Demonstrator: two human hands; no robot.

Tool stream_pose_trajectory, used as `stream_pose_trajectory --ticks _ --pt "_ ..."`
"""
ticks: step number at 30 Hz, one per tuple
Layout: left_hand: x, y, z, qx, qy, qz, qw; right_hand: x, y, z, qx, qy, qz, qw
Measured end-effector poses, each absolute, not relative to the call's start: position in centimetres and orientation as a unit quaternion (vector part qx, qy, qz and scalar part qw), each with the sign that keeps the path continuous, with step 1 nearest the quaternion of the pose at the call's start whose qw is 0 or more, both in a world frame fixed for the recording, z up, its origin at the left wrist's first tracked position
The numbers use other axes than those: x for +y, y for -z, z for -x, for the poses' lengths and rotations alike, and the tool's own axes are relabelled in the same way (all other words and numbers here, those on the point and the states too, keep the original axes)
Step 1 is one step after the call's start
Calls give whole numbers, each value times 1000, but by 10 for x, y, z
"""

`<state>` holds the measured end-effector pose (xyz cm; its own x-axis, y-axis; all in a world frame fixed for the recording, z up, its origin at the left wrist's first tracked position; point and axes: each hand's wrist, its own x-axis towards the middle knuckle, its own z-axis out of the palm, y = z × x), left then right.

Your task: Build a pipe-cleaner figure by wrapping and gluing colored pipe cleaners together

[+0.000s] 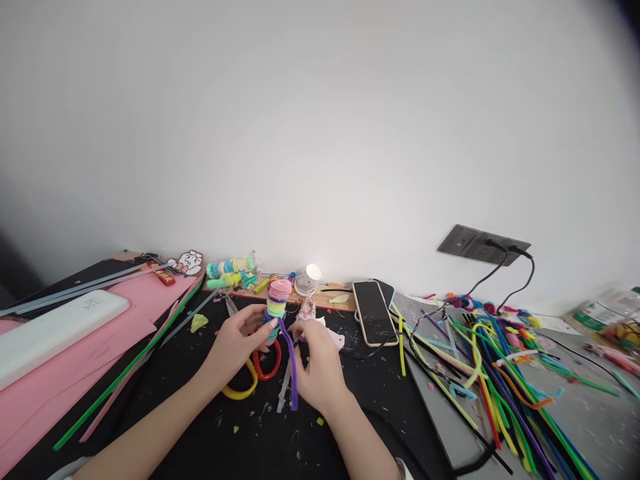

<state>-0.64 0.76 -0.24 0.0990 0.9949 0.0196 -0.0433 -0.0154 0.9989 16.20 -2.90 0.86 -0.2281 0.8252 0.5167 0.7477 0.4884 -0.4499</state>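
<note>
My left hand [250, 330] is closed round a short upright roll wound with fuzzy pipe cleaner [277, 303] in pink, yellow, green, blue and purple bands. A loose purple pipe cleaner [293, 380] hangs down from its side. Right beside that strand is my right hand [317, 363], its fingers bent and drawn together; what they pinch, if anything, is hidden. Scissors with a yellow and a red handle loop [269, 373] lie beneath my left hand. A translucent stick [283, 392] shows beside my right hand, and a white object [334, 335] partly shows behind it.
A paper cup [309, 280] lies tipped near the wall. To its right is a phone [375, 313]. Many coloured pipe cleaners [505, 387] spread over the grey surface. Pink sheets [100, 340] and a white box-like object [65, 330] lie left. Cables run from a wall socket [483, 245].
</note>
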Motion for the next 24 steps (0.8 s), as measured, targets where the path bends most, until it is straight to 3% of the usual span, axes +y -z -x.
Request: stream_pose_trajectory --ticks 5,10,13,20,24 --pt "10 -2 7 423 -516 -405 625 -18 -7 -176 -670 -14 696 259" --pt "10 2 9 377 -511 -384 670 -11 -2 -182 -657 -33 734 168" --pt "10 3 9 361 -514 -374 683 -10 -2 -185 -660 -34 721 207" --pt "11 -1 9 386 -545 -358 653 -10 -7 -188 -670 -191 565 442" --pt "10 -4 10 417 -566 -348 621 -11 0 -185 -693 -229 484 483"
